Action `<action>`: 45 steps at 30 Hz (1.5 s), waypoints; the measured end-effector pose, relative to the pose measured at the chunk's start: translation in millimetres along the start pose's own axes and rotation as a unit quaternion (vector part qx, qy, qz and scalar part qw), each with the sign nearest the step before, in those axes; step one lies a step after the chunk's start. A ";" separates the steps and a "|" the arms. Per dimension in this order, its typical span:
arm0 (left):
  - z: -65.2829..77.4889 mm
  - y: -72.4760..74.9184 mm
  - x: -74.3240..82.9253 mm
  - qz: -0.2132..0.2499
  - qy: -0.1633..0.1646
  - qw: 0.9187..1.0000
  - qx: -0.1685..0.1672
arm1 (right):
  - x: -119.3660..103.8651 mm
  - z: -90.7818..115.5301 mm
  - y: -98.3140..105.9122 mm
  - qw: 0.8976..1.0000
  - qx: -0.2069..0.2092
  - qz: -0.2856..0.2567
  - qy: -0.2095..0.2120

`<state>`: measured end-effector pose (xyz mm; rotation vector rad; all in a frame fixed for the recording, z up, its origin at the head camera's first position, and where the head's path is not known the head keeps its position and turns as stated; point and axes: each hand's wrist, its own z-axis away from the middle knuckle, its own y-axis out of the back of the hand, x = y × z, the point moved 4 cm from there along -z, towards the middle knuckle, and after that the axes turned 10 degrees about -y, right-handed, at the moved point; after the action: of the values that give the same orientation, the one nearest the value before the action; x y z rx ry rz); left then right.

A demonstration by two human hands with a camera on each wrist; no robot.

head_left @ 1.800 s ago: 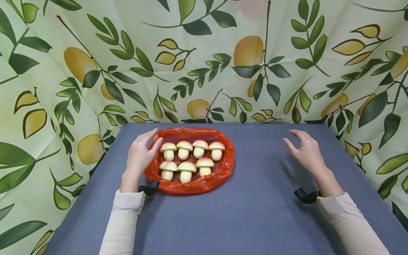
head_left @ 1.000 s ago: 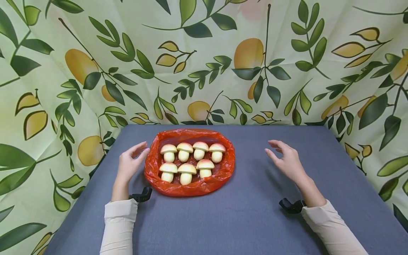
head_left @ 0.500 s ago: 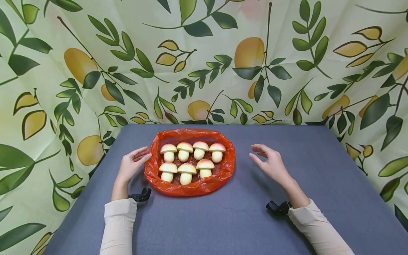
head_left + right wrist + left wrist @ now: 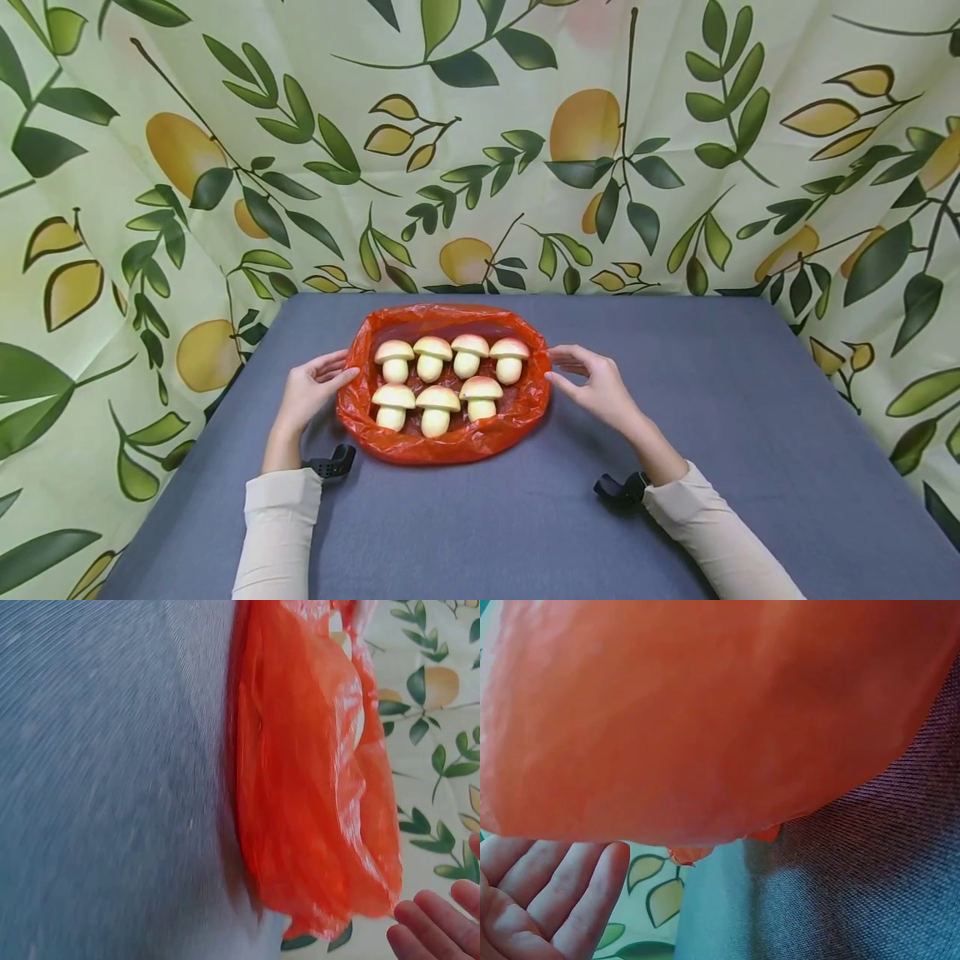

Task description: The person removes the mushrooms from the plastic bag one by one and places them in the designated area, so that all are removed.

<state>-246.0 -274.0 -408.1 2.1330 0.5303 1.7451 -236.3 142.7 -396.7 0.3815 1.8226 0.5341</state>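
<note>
Seven mushrooms [image 4: 438, 399] are sitting in a bag [image 4: 450, 451] at eleven o'clock on the worktop [image 4: 517, 525]; fingers extended, the left grip [image 4: 308, 388] is touching the bag's nine-o'clock side, the right grip [image 4: 597, 382] its three-o'clock.

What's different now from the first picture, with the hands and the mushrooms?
The right hand moved left, in to the right edge of the red bag. The left hand shifted a little left and closer to the person, ending at the bag's left edge. Whether either has a firm grip is unclear. The bag stayed put, with all seven mushrooms inside.
</note>
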 end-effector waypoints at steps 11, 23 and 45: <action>0.4 -0.4 -2.5 -0.004 0.000 1.000 0.006 | -12.3 -8.4 -26.6 0.999 -0.021 -0.010 0.036; -1.0 -1.3 -4.4 -0.024 -0.001 1.000 0.013 | -25.5 -16.8 -54.7 0.996 -0.068 -0.034 0.048; -0.8 0.2 -0.6 -0.006 -0.001 1.000 0.014 | -23.3 -36.0 -90.4 0.982 -0.183 0.016 0.034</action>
<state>-246.9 -274.5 -408.3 2.1467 0.5691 1.7379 -263.0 48.5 -417.2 0.1421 1.7391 0.8967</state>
